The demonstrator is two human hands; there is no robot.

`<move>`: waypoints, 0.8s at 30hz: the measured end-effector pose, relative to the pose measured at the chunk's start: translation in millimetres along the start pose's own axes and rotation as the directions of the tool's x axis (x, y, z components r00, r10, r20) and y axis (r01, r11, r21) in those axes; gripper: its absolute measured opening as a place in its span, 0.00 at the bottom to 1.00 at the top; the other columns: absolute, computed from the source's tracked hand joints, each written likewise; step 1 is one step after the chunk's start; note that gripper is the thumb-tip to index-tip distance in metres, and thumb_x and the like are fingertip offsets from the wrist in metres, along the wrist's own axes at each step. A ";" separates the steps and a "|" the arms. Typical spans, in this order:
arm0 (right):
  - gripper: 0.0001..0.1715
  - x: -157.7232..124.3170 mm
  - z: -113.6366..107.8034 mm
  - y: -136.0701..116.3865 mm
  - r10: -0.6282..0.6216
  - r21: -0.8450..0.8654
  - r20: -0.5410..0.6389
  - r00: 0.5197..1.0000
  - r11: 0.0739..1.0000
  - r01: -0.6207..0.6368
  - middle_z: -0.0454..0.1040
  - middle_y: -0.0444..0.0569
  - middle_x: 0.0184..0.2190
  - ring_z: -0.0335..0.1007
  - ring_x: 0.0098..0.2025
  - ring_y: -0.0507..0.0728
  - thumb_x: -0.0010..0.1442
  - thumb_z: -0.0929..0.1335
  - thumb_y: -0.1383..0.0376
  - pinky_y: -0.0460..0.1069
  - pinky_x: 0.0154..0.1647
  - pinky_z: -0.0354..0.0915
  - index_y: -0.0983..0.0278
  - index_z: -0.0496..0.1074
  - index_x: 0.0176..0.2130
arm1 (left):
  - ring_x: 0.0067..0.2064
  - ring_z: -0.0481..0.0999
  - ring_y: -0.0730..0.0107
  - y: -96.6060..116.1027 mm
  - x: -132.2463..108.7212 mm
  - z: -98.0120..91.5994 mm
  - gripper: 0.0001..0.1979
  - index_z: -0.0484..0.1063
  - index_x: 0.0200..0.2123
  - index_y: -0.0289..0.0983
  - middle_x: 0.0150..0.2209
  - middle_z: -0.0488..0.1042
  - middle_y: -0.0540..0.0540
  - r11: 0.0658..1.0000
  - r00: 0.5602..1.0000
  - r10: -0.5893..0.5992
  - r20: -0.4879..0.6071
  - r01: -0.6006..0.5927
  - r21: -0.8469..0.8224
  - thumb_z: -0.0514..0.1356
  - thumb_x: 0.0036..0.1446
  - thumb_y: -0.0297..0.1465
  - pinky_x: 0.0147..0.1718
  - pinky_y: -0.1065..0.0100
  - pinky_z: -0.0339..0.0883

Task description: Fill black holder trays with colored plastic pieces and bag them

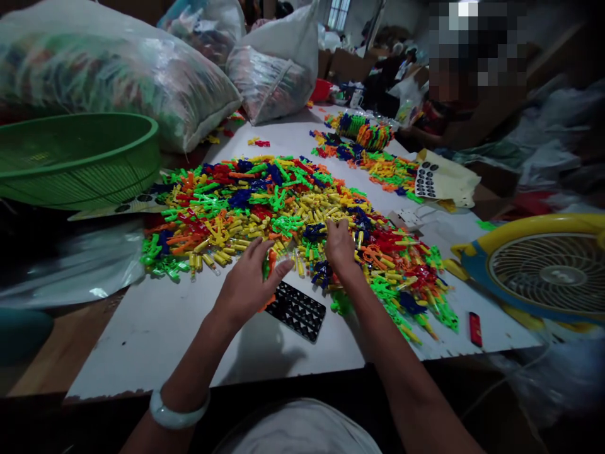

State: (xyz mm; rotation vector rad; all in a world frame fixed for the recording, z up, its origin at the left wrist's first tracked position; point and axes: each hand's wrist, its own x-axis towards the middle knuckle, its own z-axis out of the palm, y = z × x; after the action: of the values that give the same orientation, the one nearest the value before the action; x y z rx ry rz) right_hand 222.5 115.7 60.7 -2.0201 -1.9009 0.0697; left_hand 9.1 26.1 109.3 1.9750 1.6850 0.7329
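Observation:
My left hand (248, 277), with a pale bangle (177, 413) on its wrist, is curled around an orange plastic toy piece (267, 304) that is mostly hidden by the fingers. Just below and right of it, a black tray with rows of small pockets (302, 312) lies on the white table. My right hand (340, 246) is closed at the front of a large pile of toy pieces (255, 189) in green, red, blue and orange. Whatever its fingertips pinch is hidden. Many small yellow tubes (321, 208) lie mixed into the pile around both hands.
A green basket (80, 170) and stuffed clear sacks (118, 69) stand at the left and back. On the right are a yellow and blue fan (558, 271), a red lighter-like object (475, 329), a power strip (405, 219) and a printed bag (444, 180). People sit farther back.

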 end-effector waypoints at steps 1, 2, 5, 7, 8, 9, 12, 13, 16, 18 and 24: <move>0.22 10.6 0.6 5.0 0.020 -0.075 0.014 1.000 0.997 -0.019 0.67 0.62 0.49 0.70 0.40 0.61 0.61 0.56 0.76 0.53 0.39 0.64 0.68 0.70 0.49 | 0.64 0.62 0.47 1.9 -1.9 0.8 0.37 0.63 0.60 0.39 0.65 0.59 0.36 0.998 1.000 0.020 -0.007 -0.020 0.053 0.51 0.57 0.57 0.58 0.49 0.61; 0.20 17.7 1.8 8.5 0.025 -0.120 0.041 0.999 0.993 -0.020 0.67 0.62 0.48 0.70 0.39 0.61 0.61 0.56 0.76 0.53 0.38 0.64 0.69 0.71 0.46 | 0.64 0.61 0.46 3.3 -3.3 2.0 0.38 0.62 0.61 0.39 0.66 0.58 0.36 0.995 0.999 0.034 -0.008 -0.033 0.097 0.53 0.55 0.57 0.58 0.47 0.60; 0.15 18.6 6.1 12.6 -0.029 -0.100 0.046 0.998 0.994 0.034 0.69 0.60 0.45 0.69 0.39 0.60 0.61 0.58 0.74 0.52 0.39 0.64 0.68 0.71 0.41 | 0.62 0.64 0.49 2.8 -4.0 6.2 0.33 0.64 0.59 0.39 0.65 0.61 0.38 0.991 0.999 0.039 0.005 -0.039 0.125 0.56 0.57 0.53 0.58 0.49 0.61; 0.11 6.0 8.0 12.4 -0.083 0.037 -0.024 0.996 0.996 0.084 0.70 0.58 0.44 0.69 0.42 0.60 0.59 0.60 0.73 0.52 0.41 0.64 0.67 0.69 0.41 | 0.61 0.66 0.55 -0.8 -2.5 7.7 0.25 0.66 0.56 0.40 0.62 0.65 0.41 0.997 1.000 0.030 -0.001 -0.030 0.073 0.53 0.61 0.47 0.58 0.54 0.62; 0.11 -2.8 8.7 11.7 -0.098 0.135 -0.052 0.994 0.985 0.105 0.71 0.56 0.43 0.69 0.43 0.60 0.59 0.61 0.72 0.52 0.42 0.65 0.66 0.68 0.41 | 0.61 0.67 0.57 -2.7 -1.8 7.7 0.23 0.67 0.55 0.40 0.61 0.66 0.42 0.999 0.999 0.031 -0.009 -0.031 0.042 0.51 0.63 0.46 0.59 0.55 0.62; 0.10 -12.6 9.6 10.3 -0.101 0.247 -0.050 0.994 0.963 0.110 0.72 0.54 0.41 0.69 0.42 0.59 0.58 0.62 0.71 0.52 0.42 0.66 0.65 0.67 0.41 | 0.61 0.67 0.59 -4.2 -1.5 7.1 0.22 0.68 0.54 0.40 0.60 0.68 0.42 0.999 0.999 0.035 -0.017 -0.035 0.012 0.49 0.64 0.45 0.59 0.56 0.62; 0.15 -43.3 14.4 2.1 -0.086 0.570 0.146 0.986 0.822 -0.013 0.73 0.46 0.34 0.71 0.33 0.55 0.55 0.65 0.68 0.49 0.34 0.67 0.62 0.64 0.45 | 0.63 0.64 0.57 -6.2 -3.8 2.8 0.27 0.67 0.55 0.39 0.61 0.66 0.40 0.999 0.999 0.035 -0.018 -0.035 -0.018 0.49 0.62 0.50 0.60 0.54 0.60; 0.18 -52.8 16.7 -2.0 -0.090 0.641 0.214 0.973 0.765 -0.070 0.73 0.43 0.32 0.71 0.30 0.54 0.55 0.65 0.67 0.48 0.31 0.67 0.62 0.63 0.47 | 0.64 0.62 0.54 -6.1 -5.4 1.3 0.30 0.65 0.58 0.40 0.64 0.63 0.39 0.999 0.999 0.034 -0.003 -0.034 -0.003 0.52 0.60 0.52 0.61 0.51 0.60; 0.22 -76.7 24.5 -17.2 -0.099 0.756 0.279 0.955 0.636 -0.156 0.73 0.41 0.29 0.72 0.28 0.53 0.55 0.66 0.66 0.47 0.30 0.68 0.60 0.61 0.50 | 0.66 0.58 0.50 -6.1 -10.3 -0.2 0.39 0.59 0.62 0.42 0.68 0.54 0.39 0.997 0.998 0.056 0.038 -0.058 0.050 0.58 0.53 0.55 0.60 0.48 0.60; 0.18 -88.5 29.5 -28.5 -0.127 0.794 0.296 0.947 0.584 -0.169 0.74 0.42 0.28 0.72 0.29 0.54 0.55 0.67 0.65 0.48 0.31 0.68 0.60 0.63 0.47 | 0.66 0.60 0.54 -7.3 -11.8 1.7 0.34 0.61 0.61 0.41 0.67 0.57 0.40 0.996 0.996 0.082 0.018 -0.082 0.035 0.57 0.56 0.52 0.61 0.51 0.60; 0.24 -108.8 37.6 -53.0 -0.178 0.799 0.331 0.927 0.575 -0.175 0.74 0.41 0.30 0.71 0.28 0.54 0.47 0.68 0.70 0.46 0.27 0.65 0.60 0.63 0.45 | 0.64 0.64 0.61 -14.7 -12.1 7.2 0.24 0.65 0.57 0.40 0.64 0.62 0.41 0.995 0.994 0.094 -0.060 -0.095 -0.014 0.53 0.62 0.44 0.63 0.56 0.58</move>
State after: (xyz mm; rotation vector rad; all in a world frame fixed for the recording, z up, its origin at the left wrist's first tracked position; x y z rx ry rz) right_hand 151.3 19.8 18.4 -1.3690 -1.5669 1.2089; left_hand 1.2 16.5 93.1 2.0513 1.6223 0.8444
